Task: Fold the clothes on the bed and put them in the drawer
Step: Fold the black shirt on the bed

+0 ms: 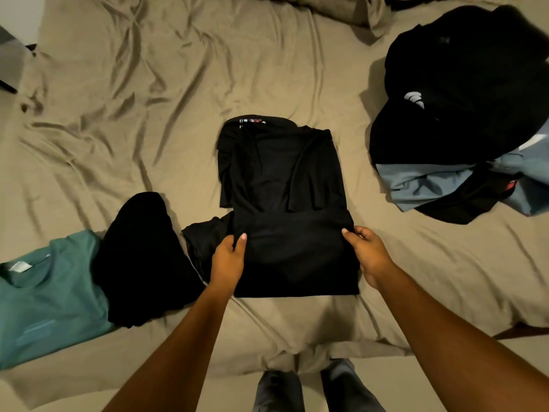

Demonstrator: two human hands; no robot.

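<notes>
Two hands hold one black shirt point(282, 185) in the middle of the bed point(133, 84). The left hand point(228, 257) pinches the left edge of the shirt's folded-up bottom part, with the thumb on top of the cloth. The right hand point(365, 251) pinches the right edge of that same fold, fingers curled round the cloth. The bottom part of the shirt lies doubled over its lower half. The top of the shirt lies flat on the tan sheet, with its sleeves folded in and a small label showing at the collar.

Just left of the shirt sits a black piece of clothing point(142, 260), bunched up in a lump. It lies partly on a teal shirt point(44, 295), which is flat near the left edge of the bed. Far off to the right is a pile of clothes point(463, 114), mostly black, with some blue-grey cloth at the bottom. The person's feet point(309, 388) show on the floor below the bed.
</notes>
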